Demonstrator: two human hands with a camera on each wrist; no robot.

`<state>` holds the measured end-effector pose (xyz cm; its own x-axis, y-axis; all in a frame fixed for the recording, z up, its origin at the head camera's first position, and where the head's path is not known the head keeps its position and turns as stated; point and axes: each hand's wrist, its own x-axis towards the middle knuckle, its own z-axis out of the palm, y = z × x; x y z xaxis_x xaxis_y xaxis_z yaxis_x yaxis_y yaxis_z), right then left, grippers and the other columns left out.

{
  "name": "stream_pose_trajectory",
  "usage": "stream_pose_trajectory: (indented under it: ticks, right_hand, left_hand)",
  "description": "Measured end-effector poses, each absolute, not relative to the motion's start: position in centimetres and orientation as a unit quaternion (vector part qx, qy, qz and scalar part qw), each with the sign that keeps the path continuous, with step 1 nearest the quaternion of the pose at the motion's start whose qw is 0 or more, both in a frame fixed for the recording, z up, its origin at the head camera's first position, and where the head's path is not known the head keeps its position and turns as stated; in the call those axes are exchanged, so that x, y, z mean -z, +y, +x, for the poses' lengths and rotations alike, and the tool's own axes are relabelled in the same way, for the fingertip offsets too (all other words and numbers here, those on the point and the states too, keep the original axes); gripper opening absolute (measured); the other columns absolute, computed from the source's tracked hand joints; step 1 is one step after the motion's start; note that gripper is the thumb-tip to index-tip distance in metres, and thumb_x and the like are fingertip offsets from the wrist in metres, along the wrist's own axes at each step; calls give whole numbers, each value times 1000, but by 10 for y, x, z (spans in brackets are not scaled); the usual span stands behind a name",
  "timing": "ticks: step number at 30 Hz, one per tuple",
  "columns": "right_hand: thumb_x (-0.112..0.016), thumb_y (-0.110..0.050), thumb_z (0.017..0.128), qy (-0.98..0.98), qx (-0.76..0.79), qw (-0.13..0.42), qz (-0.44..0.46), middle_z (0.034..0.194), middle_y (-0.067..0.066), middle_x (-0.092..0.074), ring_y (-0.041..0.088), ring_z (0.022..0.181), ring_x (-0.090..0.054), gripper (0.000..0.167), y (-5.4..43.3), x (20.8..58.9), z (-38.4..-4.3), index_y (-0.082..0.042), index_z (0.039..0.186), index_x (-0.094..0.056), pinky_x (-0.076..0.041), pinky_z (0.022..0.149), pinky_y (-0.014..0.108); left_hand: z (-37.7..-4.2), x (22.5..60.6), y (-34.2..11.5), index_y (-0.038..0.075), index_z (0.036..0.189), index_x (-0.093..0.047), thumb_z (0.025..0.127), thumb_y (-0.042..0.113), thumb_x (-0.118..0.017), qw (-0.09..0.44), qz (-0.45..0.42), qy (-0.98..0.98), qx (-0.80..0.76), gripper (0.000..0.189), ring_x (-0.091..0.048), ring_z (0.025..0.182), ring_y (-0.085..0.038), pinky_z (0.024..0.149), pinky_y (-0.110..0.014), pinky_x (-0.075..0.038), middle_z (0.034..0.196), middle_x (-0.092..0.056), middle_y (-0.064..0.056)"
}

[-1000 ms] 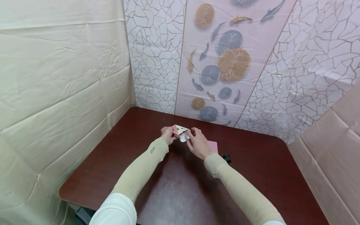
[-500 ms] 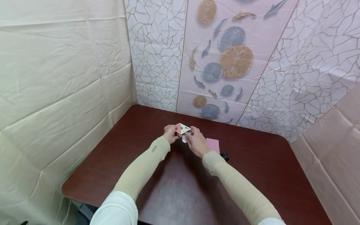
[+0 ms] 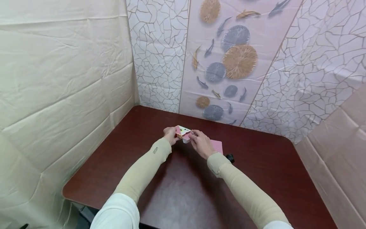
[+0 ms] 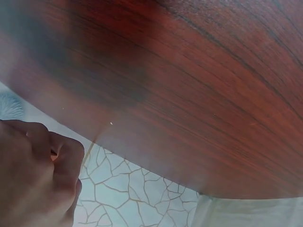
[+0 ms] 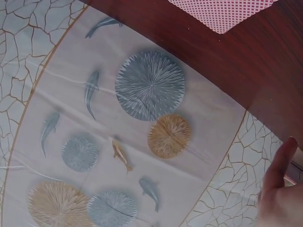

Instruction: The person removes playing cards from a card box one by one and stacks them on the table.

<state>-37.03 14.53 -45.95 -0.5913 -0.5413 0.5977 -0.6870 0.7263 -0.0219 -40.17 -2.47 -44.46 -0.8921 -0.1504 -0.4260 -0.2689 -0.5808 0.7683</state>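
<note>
A small cardboard box (image 3: 183,130) is held above the far middle of the table. It has a white face with a small coloured picture, red-and-pink patterned parts and a pale flap at its near right end. My left hand (image 3: 170,135) grips its left end. My right hand (image 3: 201,143) pinches the flap end with thumb and fingers. In the left wrist view the curled left hand (image 4: 38,177) hides what it holds. In the right wrist view a finger of the right hand (image 5: 280,194) reaches up beside a sliver of the box.
A flat pink-and-white checked piece (image 3: 216,146) lies on the dark red-brown table (image 3: 257,178), just right of my right hand. Behind the table's far edge hangs a patterned cloth (image 3: 215,76). Beside the right cuff is a small black object (image 3: 230,158).
The right fingers have shifted on the box's end, and the patterned side of the flap now shows where white showed before. The left hand keeps its grip, moving only slightly.
</note>
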Motion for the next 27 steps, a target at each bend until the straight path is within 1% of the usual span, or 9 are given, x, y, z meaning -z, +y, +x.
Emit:
stream_pose_trajectory:
  ticks: [2,4,9,12,16,21,22,24,27]
  right_hand:
    - [-71,-10,82,-882,-138,286,348,113,15,-66,29,98,-64,19,145,458,-369,-6,101,-73,-57,81,43]
    - [-72,-18,83,-886,-147,277,340,112,15,-66,28,98,-64,20,144,456,-368,-5,97,-72,-56,81,43]
    - [-73,-40,83,-904,-163,249,306,110,13,-64,26,99,-60,35,142,455,-366,-5,87,-65,-55,81,41]
    - [-73,-41,82,-910,-158,237,301,112,15,-64,27,101,-59,37,144,457,-365,-5,85,-63,-54,82,41]
    - [-73,-34,79,-914,-111,224,320,110,16,-65,31,99,-58,34,153,460,-366,-4,93,-61,-52,85,44]
    - [-72,-26,72,-916,-48,208,339,104,15,-65,33,94,-55,49,170,466,-367,-3,113,-57,-48,86,44]
    - [-72,-25,72,-918,-42,208,335,103,15,-64,33,94,-55,51,175,468,-368,-3,114,-56,-49,87,44]
    - [-71,-25,72,-927,-47,206,311,105,16,-62,34,97,-55,52,185,472,-369,-4,117,-56,-52,81,45]
    - [-70,-27,75,-944,-64,207,250,108,19,-59,35,99,-53,50,201,478,-372,-3,116,-55,-53,76,48]
  left_hand:
    - [-401,444,-26,-9,136,-43,95,1,-46,30,-229,457,-859,43,-50,125,-32,103,-49,-47,138,-49,-23]
    - [-400,444,-26,-8,137,-43,95,1,-45,30,-229,459,-858,43,-49,126,-32,104,-49,-46,138,-48,-23]
    - [-398,445,-25,-6,139,-41,96,3,-47,40,-231,468,-852,44,-48,128,-32,104,-48,-46,140,-46,-22]
    - [-398,446,-26,-6,138,-42,96,2,-45,37,-233,467,-852,43,-49,125,-31,103,-48,-47,139,-47,-22]
    - [-401,450,-28,-8,135,-44,95,1,-42,23,-235,461,-855,41,-51,121,-31,102,-48,-48,136,-49,-24]
    - [-400,455,-32,-6,140,-39,96,2,-41,26,-249,460,-852,44,-49,125,-31,104,-47,-46,140,-46,-23]
    - [-400,455,-32,-6,140,-39,96,2,-41,28,-251,459,-852,45,-48,125,-31,104,-47,-46,140,-45,-23]
    - [-399,455,-30,-6,141,-37,96,2,-40,30,-252,457,-853,45,-48,126,-32,105,-48,-46,141,-44,-23]
    - [-401,454,-27,-6,140,-36,94,-1,-40,30,-251,451,-856,47,-47,125,-31,105,-49,-45,141,-43,-23]
